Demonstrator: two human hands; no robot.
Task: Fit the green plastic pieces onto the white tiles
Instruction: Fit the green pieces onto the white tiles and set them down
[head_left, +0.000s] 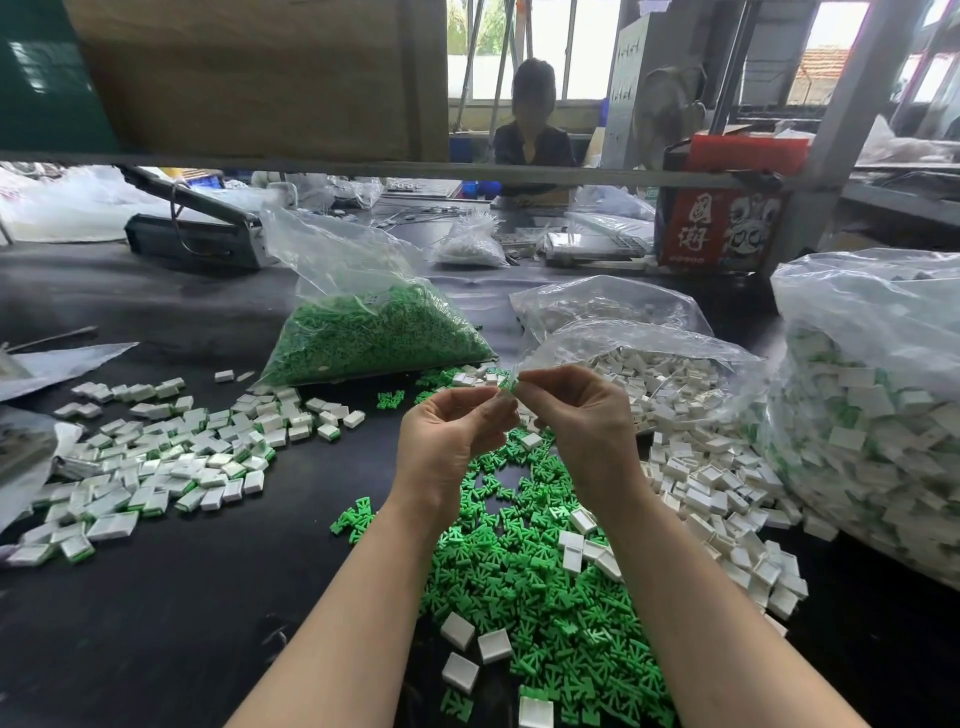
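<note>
My left hand (449, 441) and my right hand (582, 415) are raised together above the black table, fingertips meeting. Between them they pinch a small piece (511, 387) that shows green; whether a white tile is with it stays hidden by the fingers. Below my wrists lies a loose heap of green plastic pieces (540, 571) with a few white tiles (458, 630) mixed in. To the right spreads a pile of bare white tiles (701, 493). On the left lies a spread of tiles with green fitted (156, 462).
A clear bag of green pieces (374, 332) stands behind the hands. An open bag of white tiles (649, 374) sits to its right. A big bag of tiles mixed with green (872, 415) fills the right edge. A person sits across the table (532, 119). A red box (722, 218) stands at the back.
</note>
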